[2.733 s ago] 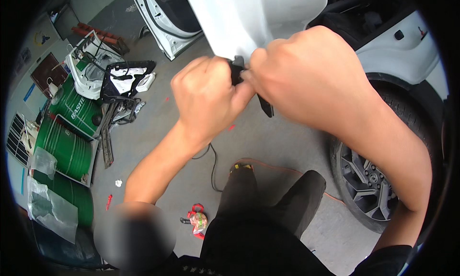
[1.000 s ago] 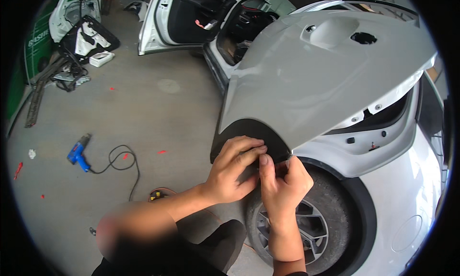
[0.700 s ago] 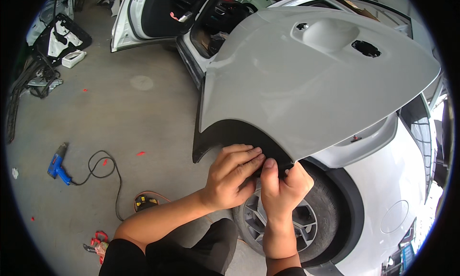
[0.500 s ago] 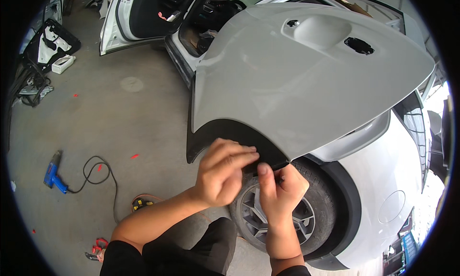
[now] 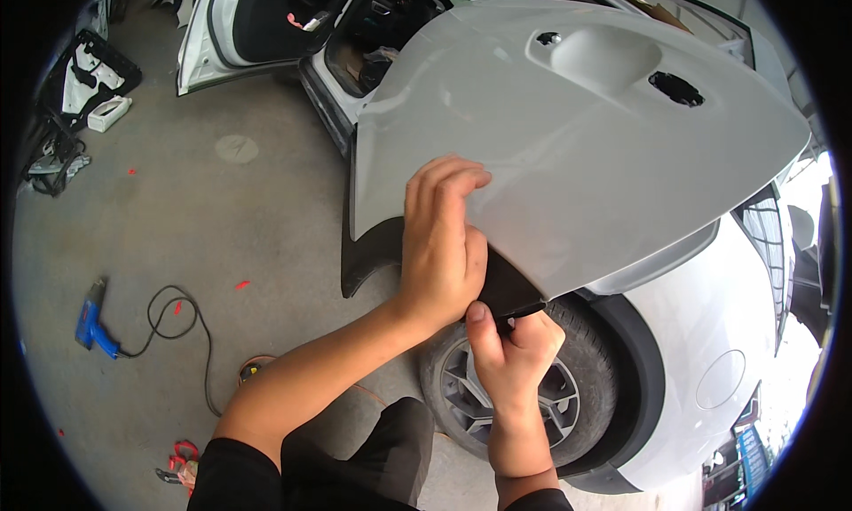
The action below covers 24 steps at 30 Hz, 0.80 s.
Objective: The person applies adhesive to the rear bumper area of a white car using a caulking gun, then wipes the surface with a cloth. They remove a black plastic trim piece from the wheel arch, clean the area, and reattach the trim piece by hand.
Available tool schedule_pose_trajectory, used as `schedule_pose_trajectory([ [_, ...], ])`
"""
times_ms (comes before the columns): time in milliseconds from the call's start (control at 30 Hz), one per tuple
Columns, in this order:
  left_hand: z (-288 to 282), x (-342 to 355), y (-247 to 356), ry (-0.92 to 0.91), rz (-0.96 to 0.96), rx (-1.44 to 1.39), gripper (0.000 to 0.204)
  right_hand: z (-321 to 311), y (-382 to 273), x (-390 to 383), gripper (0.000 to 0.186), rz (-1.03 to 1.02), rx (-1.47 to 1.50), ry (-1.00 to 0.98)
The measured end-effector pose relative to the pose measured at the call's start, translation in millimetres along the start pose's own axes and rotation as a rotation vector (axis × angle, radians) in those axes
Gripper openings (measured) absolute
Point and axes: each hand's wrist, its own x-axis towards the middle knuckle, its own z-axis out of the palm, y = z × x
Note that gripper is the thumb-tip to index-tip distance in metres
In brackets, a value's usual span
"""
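A light grey car door (image 5: 524, 147) stands swung out, with a black wheel-arch trim (image 5: 373, 249) along its curved lower edge. My left hand (image 5: 439, 245) lies over the trim and the door's lower part, fingers stretched upward and slightly bent at the tips, holding nothing. Part of the trim is hidden beneath it. At the trim's right end, my right hand (image 5: 515, 356) pinches the lower edge, thumb on the near side and the other fingers curled behind. Below them is the car's wheel (image 5: 590, 369).
The white rear body (image 5: 692, 351) is at the right, another open door (image 5: 209, 41) at the upper left. On the floor lie a blue heat gun (image 5: 96, 325) with its black cord, a red-handled tool (image 5: 185, 449) and removed dark panels (image 5: 75, 90).
My left hand has moved up from beside the right thumb onto the trim and door, its fingers straightening. My right hand keeps its pinch at the trim's edge. The view has shifted slightly.
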Motion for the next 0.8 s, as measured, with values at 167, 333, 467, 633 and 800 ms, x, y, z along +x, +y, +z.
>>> schedule_pose_trajectory([
  [167,5,-4,-5,-0.059,0.051,0.040,0.049,-1,11,-3,0.022,0.011,0.005,-0.021],
  [333,35,-19,3,-0.078,-0.001,-0.007,0.040,-18,32,-13,0.021,0.080,0.004,0.026],
  [467,63,-40,2,-0.056,0.002,0.045,0.040,-27,64,-40,0.037,0.220,-0.014,0.056],
  [633,124,-74,10,-0.028,0.025,0.182,0.038,-56,96,-110,0.032,0.450,0.035,0.118],
  [800,217,-118,-5,-0.141,0.085,0.287,0.035,-52,103,-170,0.029,0.614,0.032,0.046],
])
